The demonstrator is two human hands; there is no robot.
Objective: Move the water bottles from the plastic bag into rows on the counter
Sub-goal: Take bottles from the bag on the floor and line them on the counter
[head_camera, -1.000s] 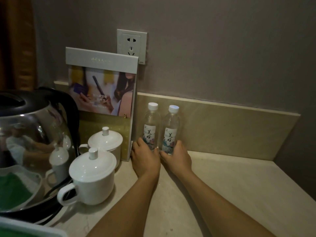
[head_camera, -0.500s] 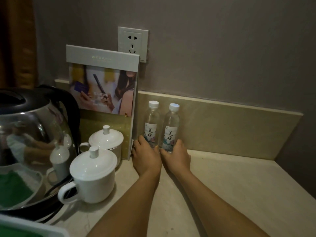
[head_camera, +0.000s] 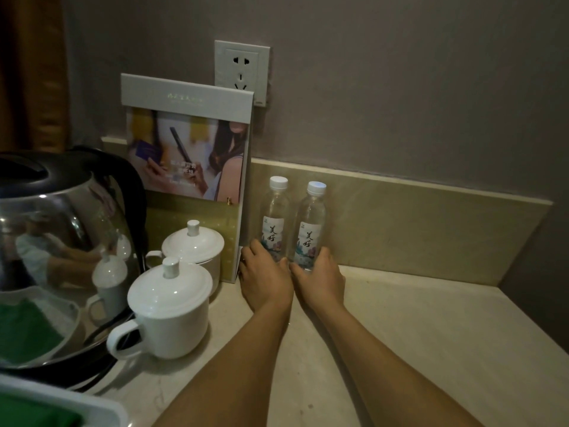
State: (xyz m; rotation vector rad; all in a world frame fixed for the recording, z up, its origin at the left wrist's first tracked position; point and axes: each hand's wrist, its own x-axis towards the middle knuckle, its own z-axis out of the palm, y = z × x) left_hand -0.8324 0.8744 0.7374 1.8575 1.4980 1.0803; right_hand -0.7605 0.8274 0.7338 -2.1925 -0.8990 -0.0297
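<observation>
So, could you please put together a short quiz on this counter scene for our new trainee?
1. True or false: both bottles stand upright by the back wall.
2. Which hand holds the bottle nearer the leaflet stand? A left, B right.
3. How many lidded cups stand by the kettle?

Key: 1 true: left bottle, right bottle. 2 A: left hand, right hand, leaflet stand. 3 two, kettle.

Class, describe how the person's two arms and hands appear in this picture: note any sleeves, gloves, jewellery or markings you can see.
Both forearms are bare: no sleeves reach into view, and no gloves, watch or bracelet show. The left hand seems to carry a thin ring on one finger, though it is too small to be sure. The right hand shows no jewellery. No markings are visible on either arm in the dim light.
</observation>
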